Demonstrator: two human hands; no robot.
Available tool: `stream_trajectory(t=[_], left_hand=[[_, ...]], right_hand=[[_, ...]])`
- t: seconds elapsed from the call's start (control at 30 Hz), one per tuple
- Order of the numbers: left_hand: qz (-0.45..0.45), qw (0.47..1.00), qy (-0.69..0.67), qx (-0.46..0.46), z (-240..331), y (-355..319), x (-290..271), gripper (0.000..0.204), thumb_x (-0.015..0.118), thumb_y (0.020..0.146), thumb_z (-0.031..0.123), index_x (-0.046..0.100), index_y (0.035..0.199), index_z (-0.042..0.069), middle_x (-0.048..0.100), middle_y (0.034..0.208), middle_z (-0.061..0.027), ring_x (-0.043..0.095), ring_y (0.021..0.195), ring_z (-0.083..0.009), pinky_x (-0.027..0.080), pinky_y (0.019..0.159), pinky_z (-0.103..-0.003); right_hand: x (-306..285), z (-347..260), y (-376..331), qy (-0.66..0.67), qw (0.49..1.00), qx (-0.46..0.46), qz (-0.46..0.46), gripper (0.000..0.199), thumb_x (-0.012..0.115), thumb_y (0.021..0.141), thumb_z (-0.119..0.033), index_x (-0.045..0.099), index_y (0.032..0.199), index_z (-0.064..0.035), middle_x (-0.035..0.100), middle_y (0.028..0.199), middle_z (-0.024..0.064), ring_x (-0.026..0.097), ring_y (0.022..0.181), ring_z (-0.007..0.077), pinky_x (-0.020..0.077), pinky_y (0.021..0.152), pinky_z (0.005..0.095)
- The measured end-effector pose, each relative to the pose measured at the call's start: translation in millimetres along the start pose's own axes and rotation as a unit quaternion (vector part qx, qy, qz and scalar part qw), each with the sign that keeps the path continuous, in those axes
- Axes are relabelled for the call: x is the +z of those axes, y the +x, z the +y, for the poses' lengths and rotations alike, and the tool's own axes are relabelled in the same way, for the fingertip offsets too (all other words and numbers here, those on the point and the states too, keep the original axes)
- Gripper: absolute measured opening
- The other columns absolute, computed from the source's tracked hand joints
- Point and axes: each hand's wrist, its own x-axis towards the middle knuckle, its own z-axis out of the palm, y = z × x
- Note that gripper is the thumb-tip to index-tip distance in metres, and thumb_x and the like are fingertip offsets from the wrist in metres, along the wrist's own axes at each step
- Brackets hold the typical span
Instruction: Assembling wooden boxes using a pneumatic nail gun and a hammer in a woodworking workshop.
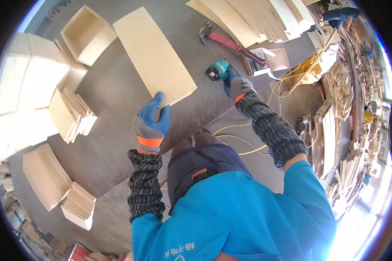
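A long pale wooden board point(154, 56) lies slantwise on the dark work surface, its near end toward me. At that end my left hand point(151, 122), in a blue and grey glove, has a finger on top of the left near corner and the thumb by the near edge. To the right, my gloved right hand point(238, 87) is closed around a teal and black handheld power tool point(217, 69). The tool is apart from the board, and its handle is mostly hidden by the hand.
A red-handled claw hammer point(231, 43) lies beyond the tool, touching an open carton point(278, 59) of dark strips. An open wooden box point(89, 35) and wood stacks point(48, 176) stand left. More boards point(252, 19) are at the back. A yellow hose point(231, 127) loops across the floor.
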Motion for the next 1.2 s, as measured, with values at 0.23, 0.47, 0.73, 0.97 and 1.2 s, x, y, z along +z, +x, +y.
stream_trajectory(t=[0.23, 0.47, 0.73, 0.97, 1.2], left_hand=[[-0.05, 0.944, -0.193, -0.265, -1, 12, -24, 0.056, 0.084, 0.094, 0.013, 0.065, 0.143, -0.004, 0.071, 0.142, -0.0203, 0.071, 0.126, -0.026, 0.057, 0.105, -0.036], [0.051, 0.864, -0.282, -0.414, -21, 93, 8, 0.062, 0.079, 0.102, 0.029, 0.059, 0.148, -0.008, 0.07, 0.139, -0.0185, 0.07, 0.123, -0.0213, 0.057, 0.103, -0.033], [-0.012, 0.785, -0.412, -0.462, -45, 82, 38, 0.051, 0.08, 0.099, 0.035, 0.072, 0.13, -0.005, 0.077, 0.117, -0.0133, 0.075, 0.099, -0.0211, 0.061, 0.086, -0.035], [-0.047, 0.753, -0.475, -0.453, -50, 83, 40, 0.05, 0.077, 0.1, 0.035, 0.072, 0.131, -0.005, 0.078, 0.118, -0.0139, 0.076, 0.1, -0.0223, 0.062, 0.086, -0.036], [-0.063, 0.765, -0.479, -0.426, -47, 81, 36, 0.052, 0.077, 0.1, 0.036, 0.071, 0.134, -0.004, 0.078, 0.12, -0.0158, 0.078, 0.102, -0.0259, 0.064, 0.087, -0.038]], right_hand=[[-25, 47, 41, -0.244, 0.967, 0.029, -0.065, 0.045, 0.063, 0.102, -0.049, 0.08, 0.105, -0.007, 0.081, 0.103, 0.0181, 0.079, 0.102, 0.029, 0.0611, 0.08, 0.0434], [-40, 80, 109, -0.198, 0.98, 0.017, 0.011, 0.065, 0.064, 0.101, -0.039, 0.051, 0.155, -0.0058, 0.07, 0.134, 0.0256, 0.067, 0.126, 0.0442, 0.0552, 0.104, 0.0527], [-69, 60, 106, 0.072, 0.989, 0.034, -0.125, 0.04, 0.079, 0.091, -0.036, 0.074, 0.115, -0.0047, 0.072, 0.078, 0.0116, 0.074, 0.076, 0.0272, 0.0573, 0.07, 0.0423], [-179, -39, -85, 0.454, 0.886, 0.094, -0.028, 0.039, 0.067, 0.106, -0.022, 0.066, 0.136, 0.0036, 0.064, 0.076, 0.0008, 0.06, 0.064, 0.0074, 0.0461, 0.057, 0.027], [-197, -93, -169, 0.367, 0.923, -0.104, -0.045, 0.044, 0.066, 0.097, -0.006, 0.061, 0.138, 0.008, 0.068, 0.081, 0.0052, 0.063, 0.069, 0.0127, 0.0506, 0.063, 0.0299]])
